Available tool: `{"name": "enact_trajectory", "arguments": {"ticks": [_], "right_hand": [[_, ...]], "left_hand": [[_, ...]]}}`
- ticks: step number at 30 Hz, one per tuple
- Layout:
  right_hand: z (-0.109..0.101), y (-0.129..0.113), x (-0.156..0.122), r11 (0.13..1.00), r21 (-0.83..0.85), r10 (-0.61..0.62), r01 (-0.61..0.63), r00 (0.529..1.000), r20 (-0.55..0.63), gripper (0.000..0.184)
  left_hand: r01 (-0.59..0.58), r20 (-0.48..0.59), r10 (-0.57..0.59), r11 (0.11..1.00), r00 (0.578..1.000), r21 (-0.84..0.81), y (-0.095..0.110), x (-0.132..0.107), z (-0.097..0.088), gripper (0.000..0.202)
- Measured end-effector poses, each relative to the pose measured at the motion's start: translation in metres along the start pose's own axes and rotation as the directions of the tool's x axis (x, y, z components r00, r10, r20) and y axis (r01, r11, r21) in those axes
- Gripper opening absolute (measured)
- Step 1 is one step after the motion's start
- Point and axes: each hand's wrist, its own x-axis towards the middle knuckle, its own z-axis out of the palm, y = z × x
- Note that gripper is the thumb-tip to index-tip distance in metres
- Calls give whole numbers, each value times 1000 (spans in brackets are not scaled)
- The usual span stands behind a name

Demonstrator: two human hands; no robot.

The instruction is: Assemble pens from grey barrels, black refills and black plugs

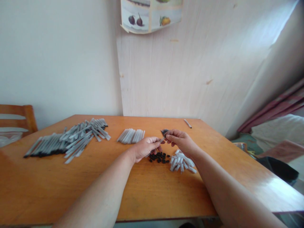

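Note:
My left hand [147,148] is closed around a slim pale pen barrel [162,139], which slants up to the right. At the barrel's upper end, the fingers of my right hand [179,139] are pinched together; what they hold is too small and too covered to make out. Just below the hands lies a scatter of short black plugs [159,157]. A heap of white pen caps [181,161] sits under my right wrist. Behind my right fingers, a little pile of small dark parts [164,130] is partly hidden.
On the wooden table [142,190], a row of pale pen barrels [131,136] lies behind my left hand. A large pile of black-ended pens [78,136] spreads at the left. One single pen [187,123] rests at the back right. A wooden chair [29,117] stands beyond the left edge.

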Motion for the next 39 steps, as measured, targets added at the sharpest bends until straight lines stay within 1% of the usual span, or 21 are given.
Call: {"name": "enact_trajectory", "arguments": {"ticks": [5,13,21,26,29,31,34,36,39], "right_hand": [[-1,-3,-1,999,-34,5,-5,1000,4,13],[-3,-3,-2,987,-152,46,-45,999,7,16],[-4,-5,-3,994,-106,4,-2,1000,27,14],[-3,-4,-2,986,-164,32,-29,999,12,19],[-2,-3,-2,983,-184,13,-9,1000,18,20],[-1,-2,-3,974,-227,-2,4,1000,13,20],[-1,-2,-3,938,-346,-12,6,1000,-17,21],[-1,-1,-3,911,-413,-16,8,1000,-18,25],[0,0,-2,885,-466,-19,13,1000,-7,30]], "left_hand": [[-9,6,9,1000,1000,1,0,0,0,38],[-14,9,14,999,1000,29,-1,1,0,39],[-1,18,1,1000,1000,22,1,1,1,38],[-17,29,16,1000,999,21,0,1,0,39],[-28,30,26,999,999,44,0,0,1,39],[-25,30,23,997,999,69,0,0,2,38],[-21,33,18,994,999,107,2,-2,4,38],[-29,30,25,992,999,126,2,-2,5,38],[-40,22,37,987,999,154,2,-2,6,38]]}}
